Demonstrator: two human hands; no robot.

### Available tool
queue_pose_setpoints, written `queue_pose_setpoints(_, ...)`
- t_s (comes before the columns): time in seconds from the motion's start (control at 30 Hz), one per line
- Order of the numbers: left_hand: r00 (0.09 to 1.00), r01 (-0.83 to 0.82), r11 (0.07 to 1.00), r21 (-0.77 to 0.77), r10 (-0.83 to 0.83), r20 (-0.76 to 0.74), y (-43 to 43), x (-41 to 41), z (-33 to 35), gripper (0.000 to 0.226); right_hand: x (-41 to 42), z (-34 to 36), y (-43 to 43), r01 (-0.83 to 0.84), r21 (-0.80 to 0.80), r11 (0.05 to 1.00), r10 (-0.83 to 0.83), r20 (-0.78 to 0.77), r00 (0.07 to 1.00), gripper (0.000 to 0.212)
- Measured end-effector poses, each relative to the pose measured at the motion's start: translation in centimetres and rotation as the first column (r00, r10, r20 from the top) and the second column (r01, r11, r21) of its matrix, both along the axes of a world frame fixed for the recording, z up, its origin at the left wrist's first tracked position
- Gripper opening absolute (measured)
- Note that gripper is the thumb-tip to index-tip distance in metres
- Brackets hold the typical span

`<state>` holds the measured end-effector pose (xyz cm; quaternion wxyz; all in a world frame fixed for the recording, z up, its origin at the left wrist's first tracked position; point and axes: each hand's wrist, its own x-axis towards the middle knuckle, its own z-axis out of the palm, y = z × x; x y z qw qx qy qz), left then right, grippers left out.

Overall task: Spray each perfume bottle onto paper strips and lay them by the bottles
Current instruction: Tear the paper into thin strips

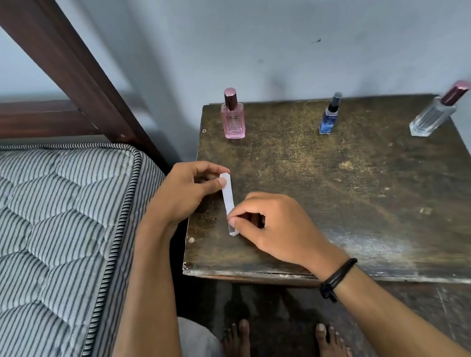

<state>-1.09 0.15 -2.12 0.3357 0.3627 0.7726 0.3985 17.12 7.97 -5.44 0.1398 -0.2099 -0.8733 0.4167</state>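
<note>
While standing barefoot on the floor, nearer than the paper strip (227,198), bends over the dark, worn worktop (347,195). Pinches the strip's near end with the right hand (275,229), fingers curled, black cord band (338,278) on that wrist. Pinches the strip's far end between thumb and forefinger of the left hand (189,192). Holds the strip low over the worktop, lengthwise; cannot tell whether touching. Beyond the strip, standing well apart: pink perfume bottle (233,120) straight behind it, blue bottle (328,117) farther right, clear bottle (435,114) with maroon cap farthest right. Left of the strip, striped mattress (43,229).
</note>
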Motion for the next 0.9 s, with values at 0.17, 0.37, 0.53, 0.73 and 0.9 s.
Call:
queue_pose_setpoints(0.17,1.000,0.028,0.999,0.018,-0.028,0.009,0.3,0.0,-0.2,0.021,-0.4,0.5,0.1,0.040,-0.062,0.997,-0.038,0.039,0.999,0.010)
queue_pose_setpoints(0.37,0.998,0.058,0.997,0.051,-0.060,0.034,0.1,-0.4,-0.3,0.028,-0.9,0.9,0.9,0.100,-0.293,0.951,-0.097,0.026,0.995,0.015)
queue_pose_setpoints(0.53,0.982,0.189,0.981,0.031,-0.190,0.025,-0.8,-1.0,0.2,0.055,-1.1,0.7,1.0,0.140,-0.437,0.888,-0.176,-0.043,0.984,0.008)
queue_pose_setpoints(0.73,0.958,0.278,0.957,-0.079,-0.282,-0.049,-0.9,-0.3,1.5,0.058,-1.3,1.4,0.8,0.153,-0.460,0.875,-0.199,-0.055,0.978,0.007)
queue_pose_setpoints(0.9,0.955,0.285,0.955,-0.078,-0.290,-0.067,-0.7,0.2,1.2,0.046,-0.7,1.9,0.5,0.149,-0.439,0.886,-0.175,-0.019,0.984,0.012)
